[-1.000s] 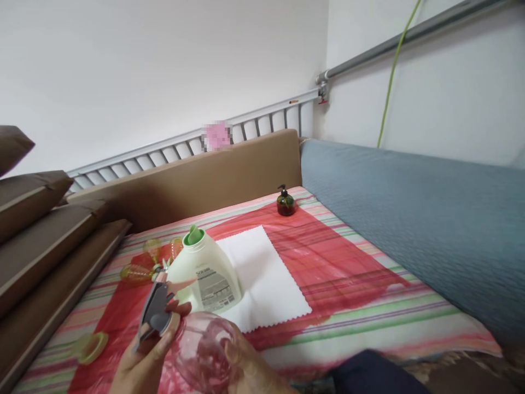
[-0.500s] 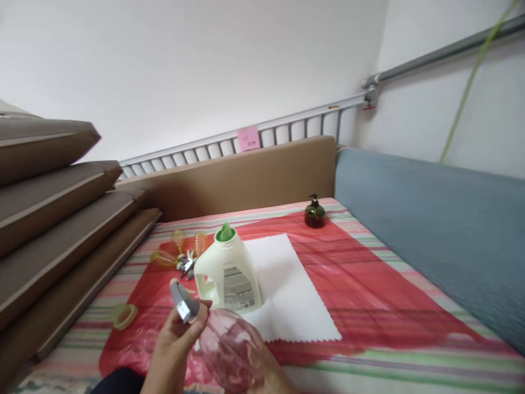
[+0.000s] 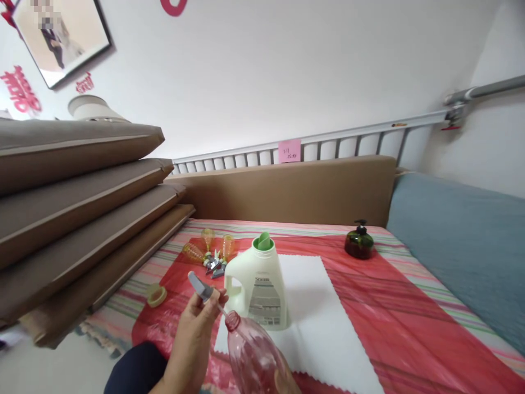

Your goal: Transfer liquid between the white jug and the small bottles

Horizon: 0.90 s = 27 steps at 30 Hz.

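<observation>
My left hand [image 3: 191, 331] is closed round a grey pump head [image 3: 199, 287]. Its thin tube runs down into the mouth of a clear pink bottle [image 3: 253, 354], so the head stands apart from the neck. From below on the right, my right hand [image 3: 284, 378] grips the tilted bottle, its fingers mostly hidden. Just beyond them a pale green detergent jug [image 3: 264, 279] stands upright on a white scalloped mat [image 3: 311, 306]. A green piece [image 3: 263, 241] sits in the jug's mouth. A round pale green cap [image 3: 156, 295] lies left of my left hand.
Several small yellow bottles [image 3: 194, 252] with grey heads lie behind the jug. A dark green pump bottle [image 3: 359, 241] stands at the back right on the red plastic sheet [image 3: 414, 306]. Stacked brown cushions [image 3: 94, 189] rise at left; a padded board [image 3: 295, 191] closes the back.
My left hand has lifted the pump head off the pink bottle's neck, and its tube now shows. The bottle is more upright. The view has swung left.
</observation>
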Each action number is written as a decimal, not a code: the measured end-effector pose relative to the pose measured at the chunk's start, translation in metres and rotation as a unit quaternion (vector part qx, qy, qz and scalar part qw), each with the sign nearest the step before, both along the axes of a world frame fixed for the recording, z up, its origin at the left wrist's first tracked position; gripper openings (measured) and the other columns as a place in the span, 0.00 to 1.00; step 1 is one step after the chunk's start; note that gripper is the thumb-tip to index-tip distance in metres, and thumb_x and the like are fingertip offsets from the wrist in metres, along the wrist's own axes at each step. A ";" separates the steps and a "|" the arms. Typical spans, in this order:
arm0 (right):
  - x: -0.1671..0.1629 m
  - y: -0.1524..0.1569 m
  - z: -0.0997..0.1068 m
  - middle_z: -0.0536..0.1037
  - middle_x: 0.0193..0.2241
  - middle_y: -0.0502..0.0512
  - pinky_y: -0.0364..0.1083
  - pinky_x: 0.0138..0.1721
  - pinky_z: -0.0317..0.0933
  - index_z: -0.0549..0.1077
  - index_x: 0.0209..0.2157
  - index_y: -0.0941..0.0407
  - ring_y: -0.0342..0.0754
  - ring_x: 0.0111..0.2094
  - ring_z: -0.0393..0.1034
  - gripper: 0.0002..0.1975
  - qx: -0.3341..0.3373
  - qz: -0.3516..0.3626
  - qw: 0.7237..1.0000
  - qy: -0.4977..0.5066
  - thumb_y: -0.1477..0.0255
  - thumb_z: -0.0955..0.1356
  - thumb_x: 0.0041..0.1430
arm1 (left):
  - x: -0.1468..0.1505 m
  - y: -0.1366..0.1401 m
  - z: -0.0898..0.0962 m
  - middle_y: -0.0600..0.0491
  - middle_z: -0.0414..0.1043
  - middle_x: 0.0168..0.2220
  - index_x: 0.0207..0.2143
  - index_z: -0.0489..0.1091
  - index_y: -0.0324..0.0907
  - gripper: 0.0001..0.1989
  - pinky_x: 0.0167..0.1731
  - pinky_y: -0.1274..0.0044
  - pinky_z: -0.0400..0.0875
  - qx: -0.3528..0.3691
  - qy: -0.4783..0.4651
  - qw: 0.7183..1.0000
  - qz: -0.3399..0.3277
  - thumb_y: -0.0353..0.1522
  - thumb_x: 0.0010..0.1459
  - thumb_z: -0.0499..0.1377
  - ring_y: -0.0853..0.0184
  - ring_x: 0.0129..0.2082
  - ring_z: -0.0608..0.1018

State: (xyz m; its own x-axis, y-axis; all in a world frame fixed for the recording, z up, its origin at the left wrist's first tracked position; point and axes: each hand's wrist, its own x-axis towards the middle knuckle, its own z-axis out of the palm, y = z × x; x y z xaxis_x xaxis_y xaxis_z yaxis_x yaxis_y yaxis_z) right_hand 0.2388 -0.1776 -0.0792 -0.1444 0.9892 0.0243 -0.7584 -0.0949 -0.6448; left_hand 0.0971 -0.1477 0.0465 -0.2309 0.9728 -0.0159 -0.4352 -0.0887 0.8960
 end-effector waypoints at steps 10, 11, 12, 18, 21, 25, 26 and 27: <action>-0.007 -0.002 0.012 0.71 0.50 0.61 0.63 0.52 0.54 0.69 0.47 0.52 0.63 0.56 0.57 0.42 -0.014 0.076 0.996 0.040 0.46 0.73 0.28 | -0.006 -0.011 0.021 0.51 0.76 0.38 0.37 0.72 0.41 0.17 0.50 0.68 0.66 0.070 -0.001 0.998 0.005 0.35 0.43 0.68 0.61 0.44 0.75; -0.006 -0.003 0.015 0.71 0.50 0.61 0.62 0.53 0.54 0.69 0.47 0.52 0.63 0.57 0.57 0.43 -0.014 0.076 0.996 0.041 0.46 0.73 0.27 | -0.007 -0.011 0.024 0.51 0.76 0.38 0.37 0.72 0.41 0.17 0.50 0.68 0.66 0.066 0.007 0.998 0.005 0.34 0.43 0.68 0.60 0.44 0.75; -0.005 -0.004 0.018 0.70 0.51 0.60 0.61 0.53 0.54 0.69 0.47 0.51 0.62 0.57 0.57 0.43 -0.016 0.076 0.996 0.042 0.45 0.73 0.27 | -0.010 -0.011 0.028 0.51 0.76 0.38 0.37 0.72 0.41 0.17 0.49 0.68 0.66 0.071 0.010 0.997 0.011 0.34 0.43 0.68 0.60 0.43 0.76; 0.010 -0.002 0.026 0.75 0.46 0.57 0.59 0.49 0.62 0.70 0.45 0.49 0.60 0.54 0.62 0.34 -0.038 0.102 0.993 0.034 0.51 0.73 0.34 | -0.052 0.015 0.070 0.56 0.75 0.38 0.36 0.72 0.43 0.13 0.44 0.75 0.70 0.196 -0.011 0.975 0.101 0.37 0.47 0.65 0.67 0.40 0.76; 0.021 0.007 0.029 0.75 0.45 0.57 0.59 0.45 0.64 0.70 0.47 0.51 0.59 0.51 0.66 0.29 -0.054 0.128 0.990 0.028 0.55 0.71 0.42 | -0.074 0.040 0.068 0.55 0.76 0.35 0.33 0.72 0.42 0.07 0.39 0.78 0.71 0.164 -0.020 0.981 0.103 0.34 0.50 0.62 0.70 0.36 0.76; 0.034 0.007 0.029 0.77 0.43 0.56 0.59 0.42 0.65 0.71 0.46 0.48 0.58 0.47 0.69 0.28 -0.064 0.137 0.988 0.037 0.54 0.72 0.42 | -0.089 0.066 0.028 0.53 0.76 0.34 0.32 0.70 0.40 0.03 0.31 0.79 0.71 0.053 -0.043 0.995 0.078 0.30 0.53 0.60 0.70 0.31 0.77; 0.038 0.004 0.027 0.77 0.43 0.56 0.60 0.43 0.65 0.71 0.46 0.48 0.58 0.46 0.70 0.29 -0.067 0.136 0.988 0.041 0.53 0.72 0.40 | -0.091 0.070 0.015 0.53 0.76 0.34 0.32 0.70 0.40 0.03 0.30 0.79 0.71 0.030 -0.041 0.996 0.075 0.30 0.53 0.59 0.70 0.30 0.77; 0.041 0.000 0.026 0.77 0.42 0.57 0.60 0.43 0.64 0.72 0.44 0.48 0.59 0.46 0.70 0.29 -0.070 0.135 0.987 0.045 0.52 0.72 0.38 | -0.091 0.074 0.002 0.52 0.76 0.34 0.32 0.70 0.40 0.03 0.30 0.78 0.71 0.010 -0.034 0.997 0.074 0.30 0.52 0.60 0.69 0.30 0.77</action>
